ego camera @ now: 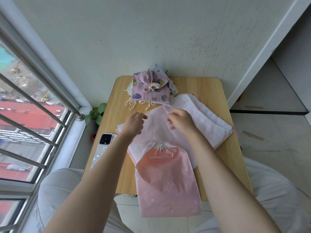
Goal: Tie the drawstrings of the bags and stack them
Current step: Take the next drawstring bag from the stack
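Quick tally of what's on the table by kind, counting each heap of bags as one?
Fabric bag stack: 1
White bag pile: 1
Pale pink bag pile: 1
Tied pink bag: 1
Phone: 1
Total: 5
Bags within each heap can't be counted.

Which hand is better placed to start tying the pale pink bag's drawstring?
Probably the right hand: it already pinches the pink drawstring at the pale pink bag. The left hand hovers beside it.
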